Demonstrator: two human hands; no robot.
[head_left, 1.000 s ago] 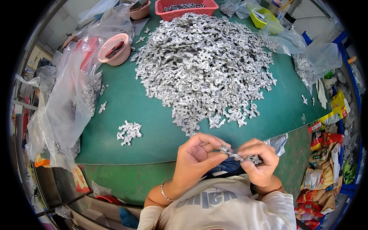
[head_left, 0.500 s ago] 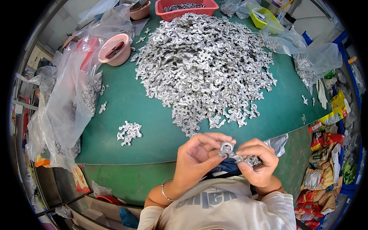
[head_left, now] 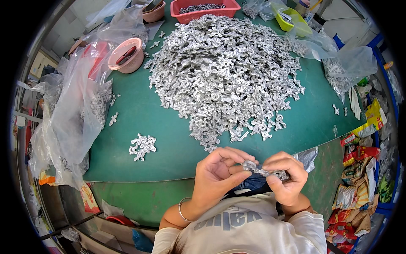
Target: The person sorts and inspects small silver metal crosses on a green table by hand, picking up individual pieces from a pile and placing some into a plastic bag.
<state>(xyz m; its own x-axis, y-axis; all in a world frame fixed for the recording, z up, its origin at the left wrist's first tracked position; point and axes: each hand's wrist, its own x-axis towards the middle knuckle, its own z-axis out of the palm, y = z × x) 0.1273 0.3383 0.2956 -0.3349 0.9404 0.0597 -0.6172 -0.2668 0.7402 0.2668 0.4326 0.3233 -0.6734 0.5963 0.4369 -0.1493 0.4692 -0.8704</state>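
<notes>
Just off the table's front edge, my left hand (head_left: 220, 171) pinches one silvery cast metal part (head_left: 249, 165) between thumb and fingers. My right hand (head_left: 287, 177) is closed on another such metal part (head_left: 279, 174), partly hidden by the fingers. The two pieces meet, or nearly meet, between my hands; whether they are joined I cannot tell. Beyond my hands a large heap (head_left: 228, 72) of the same curved, lobed metal parts covers the middle of the green table (head_left: 177, 156). A small cluster of parts (head_left: 142, 147) lies apart on the left.
Pink baskets (head_left: 127, 55) and a red basket (head_left: 205, 15) of dark metal pieces stand at the back, with a yellow-green basket (head_left: 292, 21) to their right. Clear plastic bags (head_left: 67, 122) of parts line the left side. A white glove (head_left: 354, 103) lies at the right edge.
The metal part in my left hand has tilted from facing up to nearly edge-on. My right hand has turned slightly with its piece. The heap and the small cluster look the same.
</notes>
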